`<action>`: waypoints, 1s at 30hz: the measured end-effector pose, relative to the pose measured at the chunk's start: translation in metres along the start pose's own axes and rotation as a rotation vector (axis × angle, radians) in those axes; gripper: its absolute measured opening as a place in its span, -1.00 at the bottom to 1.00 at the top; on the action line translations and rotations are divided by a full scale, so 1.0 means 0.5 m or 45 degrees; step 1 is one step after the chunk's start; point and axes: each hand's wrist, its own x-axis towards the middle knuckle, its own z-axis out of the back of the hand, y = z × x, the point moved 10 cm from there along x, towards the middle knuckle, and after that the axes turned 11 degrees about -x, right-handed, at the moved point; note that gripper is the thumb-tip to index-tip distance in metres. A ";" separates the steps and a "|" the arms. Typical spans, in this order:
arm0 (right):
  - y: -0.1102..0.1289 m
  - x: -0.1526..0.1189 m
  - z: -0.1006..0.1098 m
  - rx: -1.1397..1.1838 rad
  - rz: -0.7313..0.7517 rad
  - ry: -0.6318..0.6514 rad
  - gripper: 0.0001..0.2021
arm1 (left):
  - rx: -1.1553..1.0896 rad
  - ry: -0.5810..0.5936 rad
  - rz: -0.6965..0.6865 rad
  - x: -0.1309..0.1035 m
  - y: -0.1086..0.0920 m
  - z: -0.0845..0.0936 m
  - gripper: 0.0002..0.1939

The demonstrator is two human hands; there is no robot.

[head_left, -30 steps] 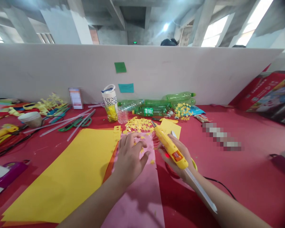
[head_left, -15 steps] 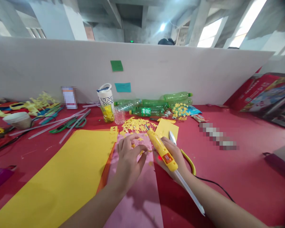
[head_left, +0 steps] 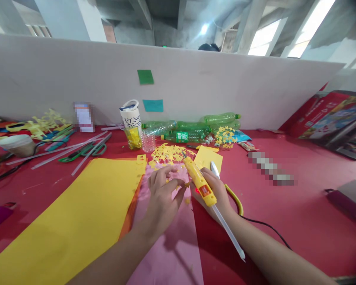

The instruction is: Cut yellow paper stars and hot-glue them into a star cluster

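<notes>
Above the pink sheet, my left hand pinches a small yellow paper star between thumb and forefinger. My right hand is wrapped round a yellow glue gun, its tip pointing up and left and a clear glue stick coming out of its back. Just beyond the hands lies a pile of yellow paper stars. A pair of yellow-handled scissors rests beside my right hand, its blade over a small yellow sheet.
A large yellow sheet covers the left. Green plastic bottles, a clear ridged cup and a patterned white cup stand or lie by the partition. Glue sticks and green scissors lie left; a black cord runs right.
The glue gun has shifted slightly up and left with my right hand. My left thumb and forefinger have moved slightly right, closer to my right hand. The view has shifted a little.
</notes>
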 end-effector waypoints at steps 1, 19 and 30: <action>-0.001 0.000 0.000 -0.004 -0.006 -0.003 -0.91 | 0.000 -0.004 -0.003 0.000 0.000 0.000 -0.93; 0.052 -0.021 0.040 -0.003 0.220 -0.139 -0.92 | -0.016 0.036 0.096 0.003 0.012 -0.001 -0.89; 0.050 -0.025 0.016 -0.020 0.267 -0.090 -0.87 | 0.003 0.065 0.105 0.005 0.019 -0.004 -0.92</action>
